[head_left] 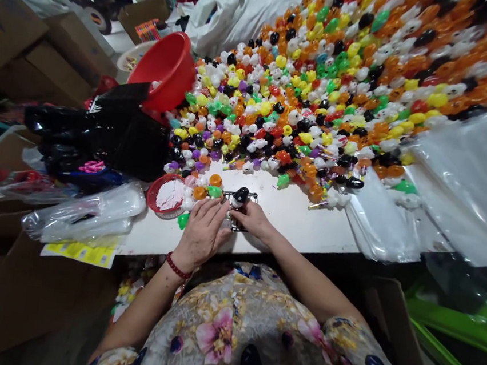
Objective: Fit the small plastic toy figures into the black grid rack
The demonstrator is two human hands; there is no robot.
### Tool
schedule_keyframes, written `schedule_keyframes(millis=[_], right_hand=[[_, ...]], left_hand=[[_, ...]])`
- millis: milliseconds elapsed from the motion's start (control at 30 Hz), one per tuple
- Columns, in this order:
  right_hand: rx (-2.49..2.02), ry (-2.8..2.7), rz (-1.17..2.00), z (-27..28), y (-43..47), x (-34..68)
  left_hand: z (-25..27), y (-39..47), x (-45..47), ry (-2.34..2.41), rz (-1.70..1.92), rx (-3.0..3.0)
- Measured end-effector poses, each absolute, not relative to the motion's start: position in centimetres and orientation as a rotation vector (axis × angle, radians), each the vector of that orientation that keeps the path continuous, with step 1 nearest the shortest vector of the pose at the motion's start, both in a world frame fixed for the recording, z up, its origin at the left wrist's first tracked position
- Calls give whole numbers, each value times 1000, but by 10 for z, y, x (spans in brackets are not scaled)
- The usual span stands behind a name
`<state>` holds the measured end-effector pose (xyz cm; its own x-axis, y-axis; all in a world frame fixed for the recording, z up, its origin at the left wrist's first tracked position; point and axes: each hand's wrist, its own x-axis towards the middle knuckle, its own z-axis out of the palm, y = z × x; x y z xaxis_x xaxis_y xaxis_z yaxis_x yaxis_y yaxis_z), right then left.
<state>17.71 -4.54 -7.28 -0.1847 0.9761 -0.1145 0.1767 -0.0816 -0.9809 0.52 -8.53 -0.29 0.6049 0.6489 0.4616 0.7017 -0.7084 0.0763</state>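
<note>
In the head view my left hand (204, 227) lies with its fingers stretched out side by side, at the left of a small black wire rack (251, 195) on the white table. A red bead bracelet circles that wrist. My right hand (257, 221) reaches in from the right, its fingers closed at the rack around the lower part of a small black and white plastic figure (241, 195). The fingertips are partly hidden. A clear piece (227, 222) shows between the hands. Orange and green plastic pieces (214, 192) lie just beyond my left fingers.
A large heap of colourful plastic figures (276, 108) covers the table's back. At left are a red basket with pale slips (151, 194), a tilted red basin (181, 67), a black bag (122, 142) and clear bags (94, 214). Clear plastic sheets (382, 219) lie at right.
</note>
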Motion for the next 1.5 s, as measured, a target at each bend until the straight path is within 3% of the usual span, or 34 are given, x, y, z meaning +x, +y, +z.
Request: schedule_keyframes(millis=[267, 867, 1300, 1500], right_hand=[[-1402, -1848, 1152, -70, -46, 178], [-1242, -2032, 1141, -68, -37, 186], [-1128, -2202, 991, -80, -40, 182], [-1217, -2259, 918, -80, -43, 173]], left_hand=[[-5, -86, 6, -1170, -690, -2691], [-3, -83, 8, -1173, -752, -2657], [1, -83, 9, -1177, -522, -2719], [-6, -78, 9, -1126, -610, -2693]])
